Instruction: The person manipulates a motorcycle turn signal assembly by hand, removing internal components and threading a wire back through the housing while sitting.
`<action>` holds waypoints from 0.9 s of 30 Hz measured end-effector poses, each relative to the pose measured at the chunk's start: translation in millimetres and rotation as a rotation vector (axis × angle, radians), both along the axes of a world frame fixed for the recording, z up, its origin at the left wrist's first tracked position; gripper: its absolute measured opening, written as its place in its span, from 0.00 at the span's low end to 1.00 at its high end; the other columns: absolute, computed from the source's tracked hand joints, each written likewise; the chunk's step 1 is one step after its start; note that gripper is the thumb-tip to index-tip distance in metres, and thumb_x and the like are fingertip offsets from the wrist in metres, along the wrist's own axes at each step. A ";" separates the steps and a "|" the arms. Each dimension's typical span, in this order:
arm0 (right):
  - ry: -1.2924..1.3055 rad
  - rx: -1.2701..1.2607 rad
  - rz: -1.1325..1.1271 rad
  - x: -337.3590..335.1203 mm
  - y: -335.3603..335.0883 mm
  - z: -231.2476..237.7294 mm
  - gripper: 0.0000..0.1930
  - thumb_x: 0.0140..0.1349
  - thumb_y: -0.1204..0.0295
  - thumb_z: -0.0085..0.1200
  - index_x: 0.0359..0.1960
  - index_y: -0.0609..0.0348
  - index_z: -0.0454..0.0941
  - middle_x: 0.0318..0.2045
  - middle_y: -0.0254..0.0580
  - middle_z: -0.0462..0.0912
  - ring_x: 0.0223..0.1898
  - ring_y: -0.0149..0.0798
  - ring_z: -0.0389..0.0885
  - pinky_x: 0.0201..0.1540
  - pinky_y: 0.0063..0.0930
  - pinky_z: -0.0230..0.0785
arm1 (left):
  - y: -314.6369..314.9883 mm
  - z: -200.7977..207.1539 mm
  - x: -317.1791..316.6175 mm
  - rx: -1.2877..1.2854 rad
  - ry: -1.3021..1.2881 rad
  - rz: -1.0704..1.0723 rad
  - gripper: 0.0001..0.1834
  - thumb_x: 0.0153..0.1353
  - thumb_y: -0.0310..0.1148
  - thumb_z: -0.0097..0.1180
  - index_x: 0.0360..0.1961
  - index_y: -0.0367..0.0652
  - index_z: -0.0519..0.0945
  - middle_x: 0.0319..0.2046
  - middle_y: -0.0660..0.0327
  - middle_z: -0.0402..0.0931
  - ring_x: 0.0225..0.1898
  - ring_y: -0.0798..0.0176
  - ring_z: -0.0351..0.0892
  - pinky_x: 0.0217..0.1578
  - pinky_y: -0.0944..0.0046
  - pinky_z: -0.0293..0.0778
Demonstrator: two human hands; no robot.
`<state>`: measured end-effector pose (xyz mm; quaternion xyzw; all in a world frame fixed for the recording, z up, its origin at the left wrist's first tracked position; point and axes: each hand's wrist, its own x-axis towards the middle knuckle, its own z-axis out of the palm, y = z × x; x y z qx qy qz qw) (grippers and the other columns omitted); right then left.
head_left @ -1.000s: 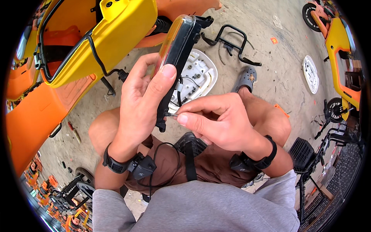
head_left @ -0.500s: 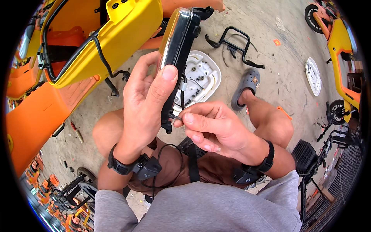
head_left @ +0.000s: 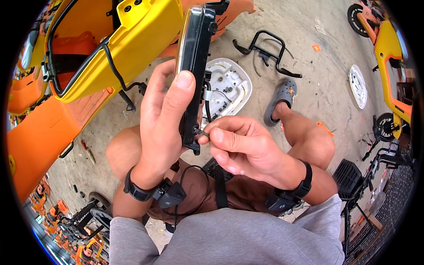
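Observation:
My left hand is wrapped round a long light unit with a clear lens and a black back housing, held upright above my lap. Its thumb presses on the side of the housing. At the lower end of that housing, the thumb and forefinger of my right hand pinch a small dark screw-like piece against it. A black cable with a pale tag hangs along the back of the unit. Behind it on the floor lies a white tray-like cover with several small fasteners in it.
A yellow and orange vehicle body stands close at the left. On the floor lie a black tubular bracket, a second white cover and a screwdriver. Black vehicle parts stand at the right.
The light unit and my left hand have shifted slightly left, and the unit has turned a little, showing more of its back. My right hand stays nearly in place, still pinching the small piece.

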<state>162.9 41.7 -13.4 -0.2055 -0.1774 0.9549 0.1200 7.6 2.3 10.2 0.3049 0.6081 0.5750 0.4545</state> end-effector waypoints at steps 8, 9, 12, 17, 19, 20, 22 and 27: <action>-0.151 0.530 -0.074 -0.1 1.5 4.5 0.09 0.64 0.75 0.57 0.43 0.68 0.82 0.28 0.43 0.84 0.24 0.28 0.81 0.23 0.16 0.68 | -2.0 -0.7 -4.7 -0.015 -0.157 -0.012 0.27 0.69 0.52 0.42 0.55 0.38 0.70 0.22 0.63 0.70 0.15 0.76 0.65 0.13 0.77 0.62; -0.170 0.587 -0.089 0.3 1.2 4.9 0.09 0.64 0.75 0.58 0.43 0.67 0.82 0.29 0.43 0.85 0.25 0.27 0.81 0.24 0.16 0.69 | -1.8 -0.6 -4.6 -0.015 -0.171 -0.003 0.27 0.69 0.52 0.43 0.55 0.39 0.70 0.22 0.63 0.70 0.14 0.76 0.65 0.13 0.77 0.62; -0.199 0.729 -0.139 0.5 -0.5 5.5 0.09 0.62 0.78 0.59 0.43 0.67 0.82 0.30 0.43 0.85 0.26 0.27 0.82 0.27 0.16 0.72 | -1.3 0.0 -4.2 -0.011 -0.207 0.014 0.26 0.69 0.50 0.44 0.54 0.39 0.70 0.22 0.64 0.70 0.14 0.76 0.66 0.13 0.77 0.62; -0.190 0.893 -0.207 -0.4 -1.7 2.6 0.10 0.60 0.81 0.60 0.44 0.67 0.82 0.33 0.43 0.86 0.29 0.26 0.82 0.32 0.18 0.75 | -3.9 -0.7 -6.8 0.006 -0.219 0.010 0.25 0.69 0.50 0.45 0.53 0.39 0.71 0.22 0.64 0.70 0.15 0.76 0.68 0.13 0.77 0.64; -0.199 0.767 -0.197 -0.9 -2.1 6.4 0.11 0.59 0.81 0.60 0.44 0.66 0.82 0.33 0.42 0.86 0.30 0.26 0.82 0.32 0.18 0.75 | -3.2 -1.4 -7.8 -0.015 -0.199 0.016 0.25 0.69 0.51 0.45 0.53 0.39 0.71 0.22 0.64 0.70 0.14 0.76 0.68 0.12 0.77 0.63; -0.203 0.704 -0.192 -1.2 -2.5 7.7 0.11 0.59 0.81 0.61 0.44 0.66 0.82 0.34 0.42 0.86 0.30 0.26 0.82 0.33 0.18 0.75 | -3.0 -1.8 -8.1 -0.025 -0.189 0.019 0.25 0.69 0.51 0.45 0.53 0.39 0.71 0.22 0.64 0.70 0.14 0.76 0.68 0.12 0.77 0.63; -0.205 0.801 -0.281 -3.2 -4.6 6.8 0.11 0.58 0.80 0.61 0.43 0.65 0.82 0.33 0.41 0.86 0.30 0.26 0.82 0.32 0.18 0.75 | -3.4 -2.4 -8.2 -0.043 -0.197 0.008 0.25 0.69 0.51 0.45 0.53 0.39 0.71 0.21 0.64 0.70 0.12 0.76 0.67 0.11 0.77 0.63; -0.251 1.230 -0.372 -1.3 -2.1 0.0 0.08 0.59 0.80 0.61 0.41 0.66 0.81 0.32 0.42 0.85 0.28 0.27 0.83 0.30 0.18 0.75 | -2.1 -1.5 -5.9 -0.050 -0.191 0.017 0.25 0.69 0.52 0.44 0.53 0.40 0.71 0.18 0.65 0.68 0.10 0.75 0.65 0.09 0.76 0.62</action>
